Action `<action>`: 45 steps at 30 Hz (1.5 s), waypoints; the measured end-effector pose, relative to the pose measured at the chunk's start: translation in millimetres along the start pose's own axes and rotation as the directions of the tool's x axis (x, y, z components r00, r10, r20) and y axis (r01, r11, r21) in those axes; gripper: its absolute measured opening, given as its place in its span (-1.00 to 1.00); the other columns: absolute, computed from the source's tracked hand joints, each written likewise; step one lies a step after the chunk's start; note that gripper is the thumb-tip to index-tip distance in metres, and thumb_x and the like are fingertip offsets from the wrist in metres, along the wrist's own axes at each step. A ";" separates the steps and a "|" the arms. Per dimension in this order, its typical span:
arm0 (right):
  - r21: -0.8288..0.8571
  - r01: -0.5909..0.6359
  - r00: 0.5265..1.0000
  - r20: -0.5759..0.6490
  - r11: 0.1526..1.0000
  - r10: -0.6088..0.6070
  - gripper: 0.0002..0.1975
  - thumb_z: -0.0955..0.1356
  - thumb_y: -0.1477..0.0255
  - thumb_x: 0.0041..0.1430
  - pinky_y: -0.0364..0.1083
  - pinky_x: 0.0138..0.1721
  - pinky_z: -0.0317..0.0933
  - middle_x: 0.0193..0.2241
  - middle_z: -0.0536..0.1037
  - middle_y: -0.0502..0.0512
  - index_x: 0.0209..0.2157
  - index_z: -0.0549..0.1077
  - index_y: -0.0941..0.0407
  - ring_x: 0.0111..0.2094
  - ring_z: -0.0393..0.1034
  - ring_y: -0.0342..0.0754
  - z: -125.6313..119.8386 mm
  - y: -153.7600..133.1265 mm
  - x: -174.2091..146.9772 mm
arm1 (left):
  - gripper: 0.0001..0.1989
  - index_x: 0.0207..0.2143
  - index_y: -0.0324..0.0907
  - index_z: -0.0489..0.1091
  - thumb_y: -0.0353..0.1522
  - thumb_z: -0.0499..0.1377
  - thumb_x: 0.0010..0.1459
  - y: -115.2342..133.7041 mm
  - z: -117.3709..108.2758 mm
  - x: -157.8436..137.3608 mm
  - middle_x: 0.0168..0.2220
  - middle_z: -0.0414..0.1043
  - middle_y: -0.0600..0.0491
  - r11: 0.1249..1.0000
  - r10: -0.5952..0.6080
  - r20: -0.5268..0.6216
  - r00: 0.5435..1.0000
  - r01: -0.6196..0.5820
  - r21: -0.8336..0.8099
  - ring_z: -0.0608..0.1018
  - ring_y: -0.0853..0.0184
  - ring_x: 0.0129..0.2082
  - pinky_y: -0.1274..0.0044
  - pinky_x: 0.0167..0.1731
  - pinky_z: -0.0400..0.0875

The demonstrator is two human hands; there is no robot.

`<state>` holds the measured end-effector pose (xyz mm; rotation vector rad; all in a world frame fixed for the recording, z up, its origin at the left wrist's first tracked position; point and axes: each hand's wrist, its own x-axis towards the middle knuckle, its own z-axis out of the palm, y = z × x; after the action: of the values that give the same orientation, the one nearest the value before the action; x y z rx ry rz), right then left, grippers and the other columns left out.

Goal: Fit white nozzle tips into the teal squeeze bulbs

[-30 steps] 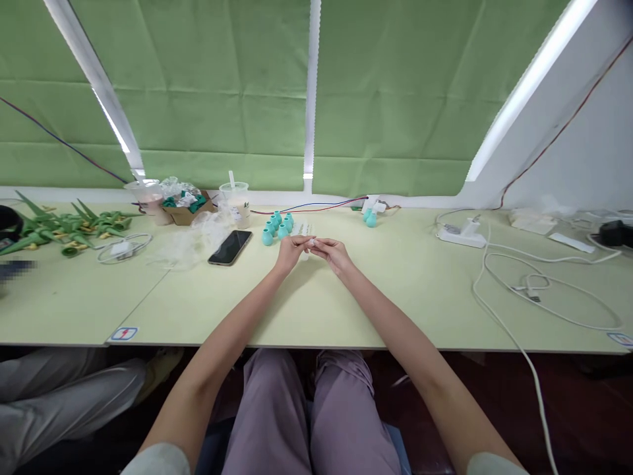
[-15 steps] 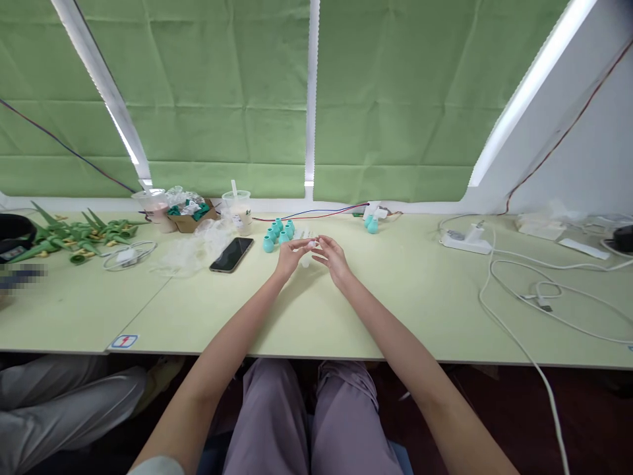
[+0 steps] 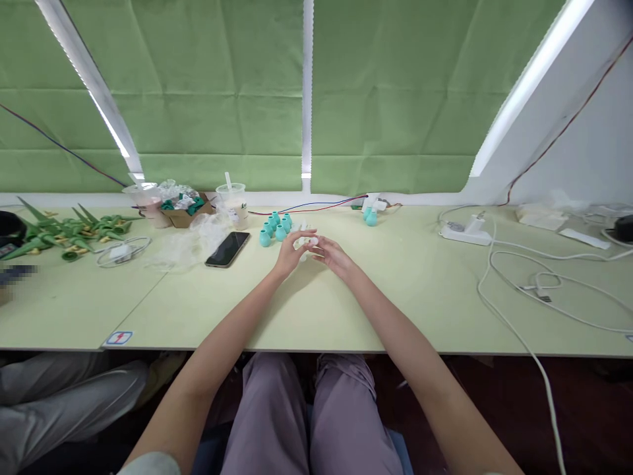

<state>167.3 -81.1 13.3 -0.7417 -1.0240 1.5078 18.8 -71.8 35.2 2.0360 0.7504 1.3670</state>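
Note:
My left hand (image 3: 290, 254) pinches a small white, translucent piece (image 3: 312, 242) between thumb and fingers above the table. From the other side my right hand (image 3: 335, 256) closes its thumb and index finger on the same piece, its lower fingers loosely extended. The piece is too small to name. Just below the hands lies another small whitish piece (image 3: 303, 257), partly hidden. Several turquoise vase-shaped pieces (image 3: 280, 232) with open tops stand beyond my left hand. Some clear, thin items lie behind the hands, mostly covered by my fingers.
Left of my hands are a black phone (image 3: 228, 249), crumpled plastic bags (image 3: 185, 244), a cup with a straw (image 3: 232, 201) and a filled cardboard box (image 3: 182, 218). Green plant-like parts (image 3: 74, 232) lie farther left, near a co-worker. A power strip (image 3: 465, 234) and cables lie right.
The view has shifted slightly. My left fingers have spread further over the white piece, and more of it shows between my hands. Both hands stay together in the same place.

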 end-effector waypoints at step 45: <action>-0.297 0.095 0.975 -0.165 0.950 -0.149 -0.75 0.51 0.39 -0.24 -0.11 -0.23 0.38 -0.48 0.53 0.00 -0.46 0.44 0.13 -0.45 0.46 -0.14 -15.4 20.5 9.2 | -0.69 -0.35 -0.23 0.44 -0.23 0.28 -0.14 -51.7 -10.7 -4.0 -0.46 0.46 0.07 0.915 -0.257 0.098 0.961 0.210 0.344 0.39 0.43 -0.52 0.59 -0.46 0.26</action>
<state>170.3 -69.1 -11.1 -0.9860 -1.1378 1.1708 0.4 -38.0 -1.0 2.1806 1.1830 1.0011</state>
